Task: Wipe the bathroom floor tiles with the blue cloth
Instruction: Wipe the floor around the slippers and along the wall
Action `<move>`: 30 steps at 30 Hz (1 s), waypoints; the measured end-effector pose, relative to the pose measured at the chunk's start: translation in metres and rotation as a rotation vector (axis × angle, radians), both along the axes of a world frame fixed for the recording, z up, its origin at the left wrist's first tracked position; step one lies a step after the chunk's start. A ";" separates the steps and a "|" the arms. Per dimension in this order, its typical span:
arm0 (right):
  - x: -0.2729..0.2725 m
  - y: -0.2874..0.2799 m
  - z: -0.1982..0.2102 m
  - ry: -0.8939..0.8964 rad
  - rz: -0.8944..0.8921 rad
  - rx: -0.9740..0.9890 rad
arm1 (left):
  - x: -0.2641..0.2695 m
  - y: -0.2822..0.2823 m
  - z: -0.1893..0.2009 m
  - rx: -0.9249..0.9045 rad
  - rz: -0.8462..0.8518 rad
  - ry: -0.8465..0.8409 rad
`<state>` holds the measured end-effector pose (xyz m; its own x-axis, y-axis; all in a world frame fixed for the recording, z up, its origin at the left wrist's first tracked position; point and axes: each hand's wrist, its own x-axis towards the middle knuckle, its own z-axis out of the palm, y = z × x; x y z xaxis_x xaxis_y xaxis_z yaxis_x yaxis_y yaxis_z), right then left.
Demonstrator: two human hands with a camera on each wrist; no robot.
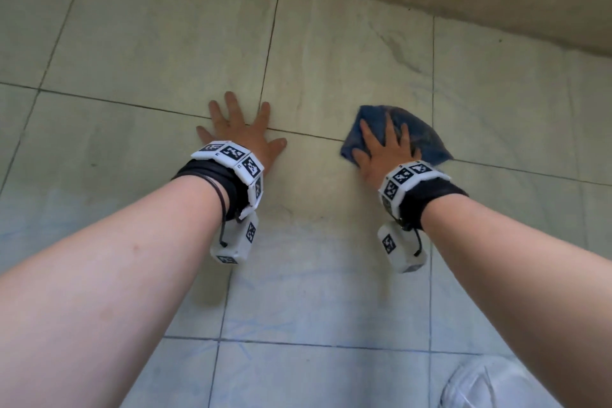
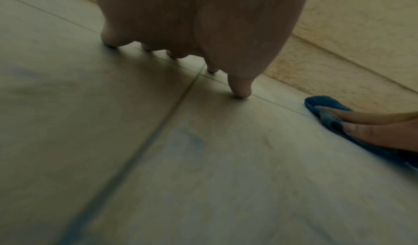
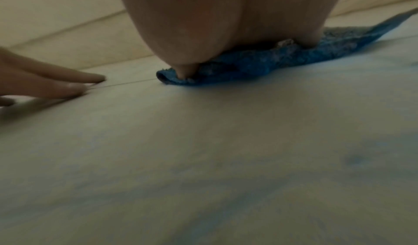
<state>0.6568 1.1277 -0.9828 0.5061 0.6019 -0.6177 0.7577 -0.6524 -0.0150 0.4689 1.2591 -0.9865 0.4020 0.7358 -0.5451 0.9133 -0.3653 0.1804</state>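
Both forearms reach out: left hand (image 1: pixel 239 129) splayed flat on floor tiles (image 1: pixel 159 43), right hand (image 1: pixel 385 151) spread, pressing the blue cloth (image 1: pixel 420 132), which lies crumpled beneath its fingers, long axis running left-right.

**No readable text in view**

No word, brand, number or sign can be read in any of the three views. The only printed marks are black-and-white square fiducial patterns (machine codes, not lettering) on the white band of the left wrist (image 1: pixel 231 156), on the white band of the right wrist (image 1: pixel 405 175), and on the small white camera boxes hanging under each wrist (image 1: pixel 235 242) (image 1: pixel 399 248). Tiny dark specks sit beside some of these squares, too small to make out as characters. The blue cloth (image 1: pixel 420 132) carries no visible label, and the floor tiles (image 1: pixel 165 43) show only veining and grout lines.
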 end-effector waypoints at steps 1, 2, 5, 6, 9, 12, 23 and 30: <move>0.016 -0.005 0.001 -0.014 -0.050 -0.012 | 0.009 -0.001 -0.001 0.003 -0.016 -0.005; 0.029 -0.009 0.001 -0.025 -0.091 -0.019 | 0.017 -0.002 -0.002 0.006 -0.034 -0.012; 0.040 -0.013 0.000 -0.038 -0.100 -0.019 | 0.037 -0.002 -0.004 0.010 -0.065 -0.023; 0.035 -0.011 0.000 -0.032 -0.061 -0.006 | 0.044 -0.001 -0.005 0.010 -0.069 -0.020; 0.016 0.000 -0.002 0.012 0.076 0.053 | 0.057 0.006 -0.006 0.015 -0.082 -0.002; 0.021 0.008 -0.003 0.029 0.111 0.069 | 0.066 0.011 -0.006 0.018 -0.077 0.012; 0.085 0.084 -0.007 0.019 0.070 -0.014 | 0.111 0.010 0.005 -0.047 0.115 0.069; 0.133 0.128 0.008 -0.019 -0.034 -0.042 | 0.123 0.018 0.007 -0.136 0.179 0.078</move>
